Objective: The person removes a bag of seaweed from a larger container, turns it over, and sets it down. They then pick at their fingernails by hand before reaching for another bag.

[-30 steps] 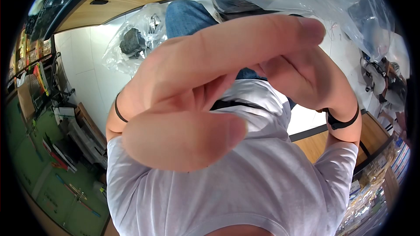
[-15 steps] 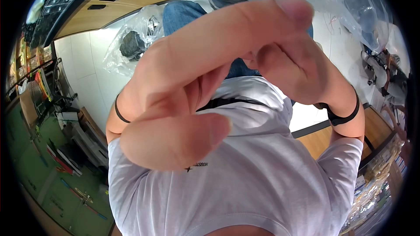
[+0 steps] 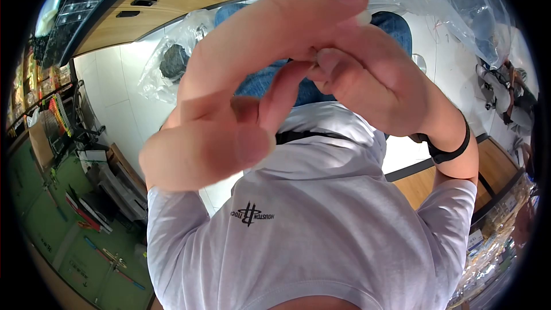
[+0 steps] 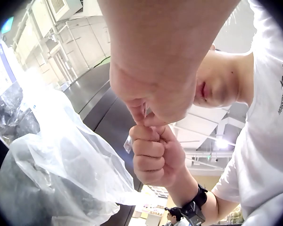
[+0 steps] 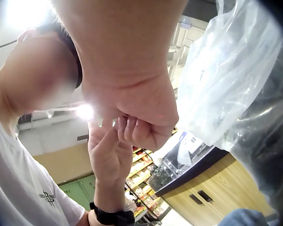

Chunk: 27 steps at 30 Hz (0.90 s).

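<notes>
And here your fingertips meet: left hand [image 3: 212, 86] with forefinger arched, thumb well apart, right hand [image 3: 379, 89] with fingers curled tight. Whether either grasps anything, you can't tell from here. A small clear scrap [image 4: 128, 144] shows just beside your right knuckles. Further out, a black band [image 3: 452, 154] circles your right wrist, your white shirt [image 3: 333, 235] lies below, and a big plastic bag [image 4: 61, 174] bulges nearby.
</notes>
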Available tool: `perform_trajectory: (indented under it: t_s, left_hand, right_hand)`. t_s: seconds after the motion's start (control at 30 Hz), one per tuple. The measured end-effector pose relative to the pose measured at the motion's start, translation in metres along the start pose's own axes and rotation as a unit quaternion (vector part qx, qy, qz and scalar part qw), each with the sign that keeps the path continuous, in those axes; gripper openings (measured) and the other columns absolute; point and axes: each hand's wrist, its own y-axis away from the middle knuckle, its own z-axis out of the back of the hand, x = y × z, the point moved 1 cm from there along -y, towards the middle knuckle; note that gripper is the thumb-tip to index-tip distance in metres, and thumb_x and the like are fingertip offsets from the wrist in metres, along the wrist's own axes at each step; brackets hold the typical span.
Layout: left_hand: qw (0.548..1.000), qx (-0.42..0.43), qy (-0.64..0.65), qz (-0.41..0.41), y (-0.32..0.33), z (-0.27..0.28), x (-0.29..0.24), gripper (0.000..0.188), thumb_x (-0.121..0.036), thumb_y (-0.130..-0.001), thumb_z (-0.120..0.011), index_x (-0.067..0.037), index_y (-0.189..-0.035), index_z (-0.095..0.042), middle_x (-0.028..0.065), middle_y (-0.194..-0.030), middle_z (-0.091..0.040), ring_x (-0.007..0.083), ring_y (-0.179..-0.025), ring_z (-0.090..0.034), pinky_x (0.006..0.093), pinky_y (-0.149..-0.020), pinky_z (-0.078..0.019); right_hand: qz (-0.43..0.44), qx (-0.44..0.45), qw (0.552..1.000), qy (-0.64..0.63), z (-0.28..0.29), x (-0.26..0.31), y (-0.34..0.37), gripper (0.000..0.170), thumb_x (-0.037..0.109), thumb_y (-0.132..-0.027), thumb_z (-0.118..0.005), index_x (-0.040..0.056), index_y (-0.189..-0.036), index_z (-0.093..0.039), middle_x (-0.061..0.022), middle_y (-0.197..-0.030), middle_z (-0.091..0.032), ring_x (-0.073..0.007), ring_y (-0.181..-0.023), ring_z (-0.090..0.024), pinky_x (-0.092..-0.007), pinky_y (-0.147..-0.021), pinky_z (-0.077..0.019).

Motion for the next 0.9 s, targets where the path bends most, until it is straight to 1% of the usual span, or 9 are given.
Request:
perform_trajectory:
  t_s: [0.07, 0.17, 0.4, 0.53, 0.6, 0.73, 0.8, 0.83, 0.9]
  left_hand:
    - [1.0, 0.011, 0.004, -0.029, -0.002, 0.0, 0.004, 0.078, 0.017, -0.082, -0.053, -0.022, -0.14, -0.019, 0.0385, -0.135, -0.033, 0.0459, -0.097, -0.063, 0.0321, -0.065, -0.0616]
    - [0.999, 0.018, 0.019, -0.039, -0.002, 0.001, 0.008, 0.079, 0.018, -0.081, -0.052, -0.023, -0.14, -0.018, 0.0397, -0.134, -0.033, 0.0463, -0.097, -0.063, 0.0323, -0.065, -0.0615]
    - [0.991, 0.0, 0.125, 0.051, -0.001, 0.003, 0.002, 0.081, 0.019, -0.081, -0.05, -0.025, -0.139, -0.014, 0.0424, -0.131, -0.033, 0.0472, -0.098, -0.062, 0.0328, -0.065, -0.0611]
    - [0.987, -0.002, 0.15, 0.066, -0.001, 0.003, 0.001, 0.082, 0.02, -0.081, -0.049, -0.026, -0.139, -0.012, 0.044, -0.13, -0.033, 0.0477, -0.099, -0.062, 0.0331, -0.065, -0.0609]
    - [0.985, -0.001, 0.157, 0.071, -0.001, 0.003, 0.001, 0.083, 0.021, -0.081, -0.048, -0.026, -0.139, -0.011, 0.0448, -0.129, -0.033, 0.048, -0.099, -0.062, 0.0333, -0.065, -0.0608]
    - [0.983, 0.011, 0.168, 0.075, -0.001, 0.003, 0.001, 0.084, 0.021, -0.08, -0.047, -0.027, -0.138, -0.009, 0.0464, -0.128, -0.033, 0.0485, -0.099, -0.061, 0.0336, -0.064, -0.0606]
    - [0.982, 0.019, 0.173, 0.075, -0.002, 0.002, 0.001, 0.085, 0.022, -0.08, -0.046, -0.028, -0.138, -0.008, 0.0472, -0.127, -0.033, 0.0488, -0.1, -0.061, 0.0337, -0.064, -0.0605]
    - [0.981, 0.024, 0.175, 0.076, -0.002, 0.002, 0.001, 0.085, 0.022, -0.08, -0.046, -0.028, -0.138, -0.008, 0.0475, -0.127, -0.033, 0.0489, -0.1, -0.061, 0.0338, -0.064, -0.0605]
    - [0.98, 0.032, 0.178, 0.078, -0.002, 0.002, 0.0, 0.086, 0.023, -0.08, -0.045, -0.028, -0.138, -0.007, 0.0483, -0.126, -0.033, 0.0492, -0.1, -0.061, 0.0339, -0.064, -0.0604]
  right_hand:
    - [0.008, -0.014, 1.0, -0.009, -0.003, -0.005, 0.001, 0.034, 0.01, -0.088, -0.035, -0.0074, -0.111, -0.054, -0.0101, -0.086, -0.06, -0.0158, -0.066, -0.047, -0.0282, -0.061, -0.0411]
    - [0.0, -0.026, 0.999, -0.032, -0.005, -0.006, 0.0, 0.031, 0.01, -0.088, -0.036, -0.0076, -0.105, -0.055, -0.0093, -0.08, -0.056, -0.0158, -0.065, -0.046, -0.0287, -0.059, -0.0405]
    - [-0.097, 0.016, 0.991, -0.086, -0.001, 0.005, -0.003, 0.027, 0.01, -0.089, -0.037, -0.0073, -0.088, -0.057, -0.006, -0.07, -0.047, -0.0135, -0.063, -0.041, -0.0297, -0.058, -0.037]
    - [-0.077, 0.008, 0.992, -0.101, -0.005, -0.005, -0.002, 0.027, 0.01, -0.089, -0.037, -0.0076, -0.091, -0.058, -0.0048, -0.069, -0.046, -0.0126, -0.065, -0.041, -0.0291, -0.06, -0.0371]
    - [-0.066, -0.03, 0.99, -0.12, -0.009, -0.009, -0.003, 0.027, 0.016, -0.089, -0.043, -0.0036, -0.073, -0.051, -0.0142, -0.059, -0.047, -0.0241, -0.054, -0.043, -0.0371, -0.054, -0.0362]
    - [-0.064, -0.013, 0.991, -0.121, -0.006, -0.007, -0.004, 0.027, 0.016, -0.088, -0.043, -0.0053, -0.076, -0.054, -0.0151, -0.062, -0.051, -0.0242, -0.057, -0.046, -0.0369, -0.056, -0.0383]
    - [-0.082, -0.01, 0.991, -0.101, -0.004, 0.001, -0.004, 0.027, 0.015, -0.087, -0.043, -0.007, -0.084, -0.058, -0.0171, -0.069, -0.056, -0.0263, -0.063, -0.05, -0.0367, -0.061, -0.0416]
    - [-0.083, -0.01, 0.991, -0.101, -0.004, 0.0, -0.004, 0.027, 0.015, -0.087, -0.043, -0.007, -0.084, -0.058, -0.0171, -0.069, -0.056, -0.0263, -0.063, -0.05, -0.0367, -0.061, -0.0416]
    - [-0.063, 0.004, 0.992, -0.105, -0.003, -0.002, -0.004, 0.03, 0.015, -0.087, -0.042, -0.0058, -0.101, -0.059, -0.0196, -0.079, -0.06, -0.0282, -0.07, -0.054, -0.0362, -0.068, -0.0447]
